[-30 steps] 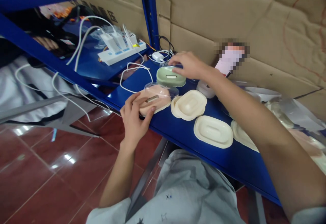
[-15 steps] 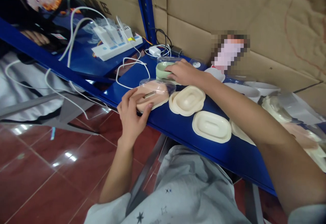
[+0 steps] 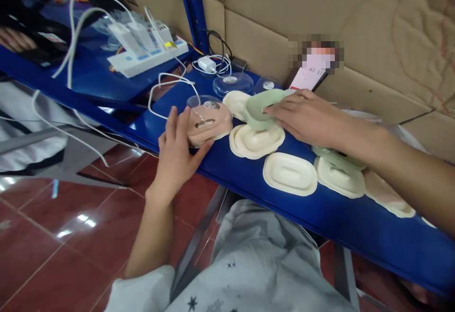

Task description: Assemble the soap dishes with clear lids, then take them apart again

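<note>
My right hand [image 3: 302, 115] pinches the rim of a pale green soap dish [image 3: 261, 108], which is tilted and raised above the cream trays. Just beneath it is a cream oval tray [image 3: 258, 140] that appears doubled, with another cream piece [image 3: 236, 102] behind. My left hand [image 3: 179, 153] curls round the near left side of a pink soap dish [image 3: 211, 125] with a slot in its top, thumb along the front edge. A clear plastic lid [image 3: 201, 102] lies against the pink dish's back. Closer to me, a cream tray [image 3: 290, 174] lies flat on the blue shelf [image 3: 245, 174].
More cream trays [image 3: 339, 177] and a pink piece [image 3: 387, 191] line the shelf rightward, partly under my forearm. Clear lids [image 3: 232, 84] sit at the back. A phone [image 3: 308, 73] leans against the cardboard [image 3: 259, 32]. White cables and a power strip [image 3: 149, 58] lie left, near another person's hand [image 3: 16, 40].
My right hand has lifted the green dish and moved it right and toward me, uncovering the cream piece behind. My left hand stays at the pink dish. The view has shifted slightly.
</note>
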Action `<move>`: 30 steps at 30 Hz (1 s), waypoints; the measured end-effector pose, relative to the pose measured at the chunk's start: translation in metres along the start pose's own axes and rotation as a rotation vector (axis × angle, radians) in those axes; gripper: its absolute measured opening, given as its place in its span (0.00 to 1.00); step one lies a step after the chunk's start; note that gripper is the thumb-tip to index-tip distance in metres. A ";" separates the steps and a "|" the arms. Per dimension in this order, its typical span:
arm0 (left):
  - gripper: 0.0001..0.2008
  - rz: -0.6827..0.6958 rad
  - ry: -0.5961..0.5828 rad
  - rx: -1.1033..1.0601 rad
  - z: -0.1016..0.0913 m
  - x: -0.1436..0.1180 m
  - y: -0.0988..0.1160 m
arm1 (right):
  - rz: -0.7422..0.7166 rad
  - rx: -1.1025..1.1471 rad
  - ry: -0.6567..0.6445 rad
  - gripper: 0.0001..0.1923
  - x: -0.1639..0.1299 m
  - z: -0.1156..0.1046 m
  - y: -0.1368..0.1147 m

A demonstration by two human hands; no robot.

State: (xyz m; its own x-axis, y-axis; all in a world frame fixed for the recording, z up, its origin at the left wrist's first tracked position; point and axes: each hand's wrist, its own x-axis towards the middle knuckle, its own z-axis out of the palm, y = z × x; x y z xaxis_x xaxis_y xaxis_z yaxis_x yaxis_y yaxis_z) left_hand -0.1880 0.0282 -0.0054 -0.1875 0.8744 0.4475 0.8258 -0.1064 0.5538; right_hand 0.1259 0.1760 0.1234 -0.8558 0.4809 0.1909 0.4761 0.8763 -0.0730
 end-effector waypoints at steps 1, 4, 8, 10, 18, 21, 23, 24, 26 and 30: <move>0.46 0.016 -0.006 -0.001 -0.001 0.000 0.000 | 0.018 0.017 -0.014 0.21 -0.011 -0.007 -0.005; 0.44 0.073 0.033 -0.012 -0.007 -0.007 0.004 | 0.083 0.043 -0.079 0.25 -0.056 -0.026 -0.031; 0.29 0.154 0.219 0.021 -0.010 -0.030 0.034 | 0.177 0.083 -0.113 0.26 -0.141 -0.020 -0.082; 0.21 0.265 0.175 -0.013 -0.005 -0.042 0.059 | 0.216 0.108 -0.074 0.28 -0.181 -0.006 -0.106; 0.13 0.770 -0.237 -0.055 0.044 -0.041 0.139 | 0.667 -0.130 0.256 0.39 -0.270 0.037 -0.111; 0.10 0.785 -0.270 -0.044 0.056 -0.039 0.147 | 0.692 -0.166 0.299 0.33 -0.281 0.050 -0.100; 0.07 0.753 -0.284 -0.059 0.060 -0.040 0.149 | 0.674 -0.137 0.284 0.30 -0.283 0.055 -0.096; 0.07 0.736 -0.290 -0.072 0.061 -0.041 0.148 | 0.661 -0.122 0.282 0.29 -0.282 0.056 -0.095; 0.06 0.716 -0.301 -0.102 0.063 -0.042 0.148 | 0.631 -0.112 0.283 0.29 -0.277 0.054 -0.093; 0.06 0.708 -0.296 -0.112 0.062 -0.043 0.146 | 0.612 -0.204 0.261 0.32 -0.259 0.042 -0.077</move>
State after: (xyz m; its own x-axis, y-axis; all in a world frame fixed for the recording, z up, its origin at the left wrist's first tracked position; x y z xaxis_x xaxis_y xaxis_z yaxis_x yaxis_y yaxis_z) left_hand -0.0269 0.0046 0.0130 0.5281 0.6686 0.5235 0.6343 -0.7205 0.2803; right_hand 0.3025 -0.0146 0.0389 -0.3571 0.8417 0.4050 0.9076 0.4151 -0.0623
